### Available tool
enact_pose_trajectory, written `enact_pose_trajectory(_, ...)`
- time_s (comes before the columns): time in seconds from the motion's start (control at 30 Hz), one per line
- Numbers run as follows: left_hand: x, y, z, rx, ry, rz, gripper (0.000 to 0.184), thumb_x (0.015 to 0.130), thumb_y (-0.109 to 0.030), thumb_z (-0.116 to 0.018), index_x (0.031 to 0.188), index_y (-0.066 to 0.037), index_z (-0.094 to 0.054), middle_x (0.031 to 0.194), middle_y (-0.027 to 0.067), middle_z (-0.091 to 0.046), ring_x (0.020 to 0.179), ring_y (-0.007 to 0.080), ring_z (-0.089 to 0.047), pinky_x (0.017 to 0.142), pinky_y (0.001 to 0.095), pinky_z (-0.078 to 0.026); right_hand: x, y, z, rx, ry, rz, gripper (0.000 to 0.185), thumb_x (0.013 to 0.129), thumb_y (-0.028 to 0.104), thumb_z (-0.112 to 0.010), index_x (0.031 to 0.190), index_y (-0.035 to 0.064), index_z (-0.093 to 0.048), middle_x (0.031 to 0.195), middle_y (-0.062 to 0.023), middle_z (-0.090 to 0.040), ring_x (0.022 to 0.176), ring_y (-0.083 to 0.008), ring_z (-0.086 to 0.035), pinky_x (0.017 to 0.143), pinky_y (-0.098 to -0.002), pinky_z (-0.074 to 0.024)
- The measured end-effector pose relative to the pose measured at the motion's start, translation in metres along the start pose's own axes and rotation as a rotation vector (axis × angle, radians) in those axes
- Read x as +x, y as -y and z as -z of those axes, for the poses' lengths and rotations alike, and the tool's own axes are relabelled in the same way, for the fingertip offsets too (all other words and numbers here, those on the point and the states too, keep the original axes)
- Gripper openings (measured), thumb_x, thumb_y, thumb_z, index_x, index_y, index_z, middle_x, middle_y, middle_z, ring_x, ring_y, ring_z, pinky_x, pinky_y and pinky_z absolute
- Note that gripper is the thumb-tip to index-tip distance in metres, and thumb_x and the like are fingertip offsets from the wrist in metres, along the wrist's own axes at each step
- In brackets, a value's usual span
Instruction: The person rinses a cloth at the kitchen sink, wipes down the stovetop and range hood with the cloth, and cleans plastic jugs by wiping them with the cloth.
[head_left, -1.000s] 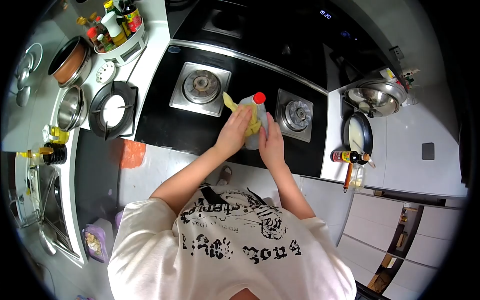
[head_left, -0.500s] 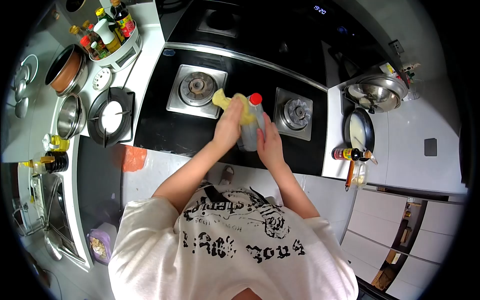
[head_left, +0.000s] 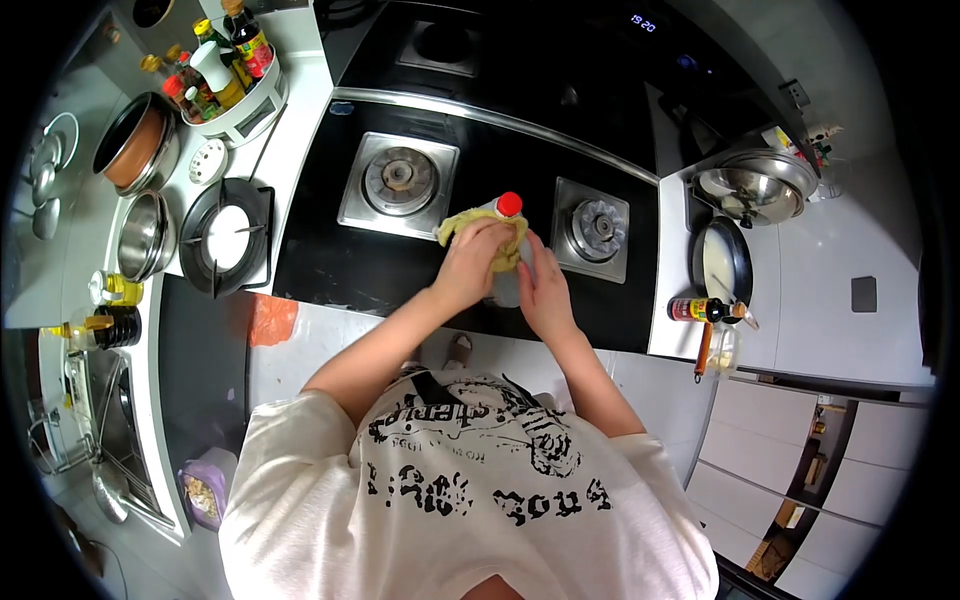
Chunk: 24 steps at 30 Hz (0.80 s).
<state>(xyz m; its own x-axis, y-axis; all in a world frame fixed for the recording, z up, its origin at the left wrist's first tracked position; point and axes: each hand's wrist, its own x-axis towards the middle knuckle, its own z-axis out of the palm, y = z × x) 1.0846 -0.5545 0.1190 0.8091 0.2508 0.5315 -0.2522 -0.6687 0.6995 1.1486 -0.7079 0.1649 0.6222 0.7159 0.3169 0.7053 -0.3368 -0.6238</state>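
Over the black glass hob (head_left: pixel 330 260), both hands are on a clear plastic bottle (head_left: pixel 507 290) with a red cap (head_left: pixel 509 204). My left hand (head_left: pixel 474 262) is closed on a yellow cloth (head_left: pixel 510 250), which lies around the bottle just below its cap. From the right side, my right hand (head_left: pixel 545 290) grips the bottle, its fingers wrapped along the body. Part of the bottle is hidden by the cloth and fingers. To the left is one bare burner (head_left: pixel 400 180); to the right is another burner (head_left: pixel 598 230).
On the left counter stand a pan support (head_left: pixel 227 238), metal bowls (head_left: pixel 146 235), a brown pot (head_left: pixel 133 142) and a rack of sauce bottles (head_left: pixel 245 112). The right counter holds a frying pan (head_left: pixel 738 262), a sauce bottle (head_left: pixel 692 309) and a steel lidded wok (head_left: pixel 750 190).
My left hand has brought the cloth across onto the bottle's upper part, where it now wraps it. My right hand keeps its hold on the bottle with little movement.
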Motion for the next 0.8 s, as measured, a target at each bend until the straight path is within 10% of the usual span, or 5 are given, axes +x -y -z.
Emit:
enact_pose_trajectory(0.3, -0.015, 0.064, 0.009, 0.085, -0.084, -0.206, 0.048, 0.067, 0.012, -0.052, 0.113, -0.001, -0.059, 0.117, 0.0177, -0.06, 0.114, 0.038, -0.056, 0.1, 0.0438, -0.045, -0.003, 0.003, 0.0, 0.002, -0.02, 0.015, 0.047, 0.091, 0.004, -0.052, 0.136, -0.0032, -0.04, 0.099, -0.0238, -0.055, 0.088, -0.0401, -0.057, 0.079, -0.0423, -0.047)
enact_pose_trajectory(0.5, -0.02, 0.079, -0.025, -0.607, -0.256, 0.668, 0.05, 0.072, 0.017, -0.041, 0.116, 0.005, -0.061, 0.125, 0.0211, -0.06, 0.119, 0.0364, -0.056, 0.104, 0.0396, -0.042, -0.002, 0.002, 0.0, 0.009, -0.022, 0.029, 0.046, 0.091, 0.004, -0.052, 0.135, -0.0041, -0.041, 0.099, -0.0248, -0.055, 0.088, -0.0416, -0.057, 0.079, -0.0431, -0.0471)
enact_pose_trajectory(0.8, -0.049, -0.013, -0.041, -0.2, -0.065, 0.155, 0.056, 0.066, 0.02, -0.042, 0.121, 0.009, -0.051, 0.141, 0.0263, -0.04, 0.142, 0.0463, -0.02, 0.115, 0.048, -0.021, -0.001, -0.003, -0.004, 0.031, -0.059, -0.002, 0.045, 0.092, 0.005, -0.051, 0.135, -0.0031, -0.041, 0.1, -0.025, -0.055, 0.089, -0.042, -0.057, 0.078, -0.0433, -0.0471)
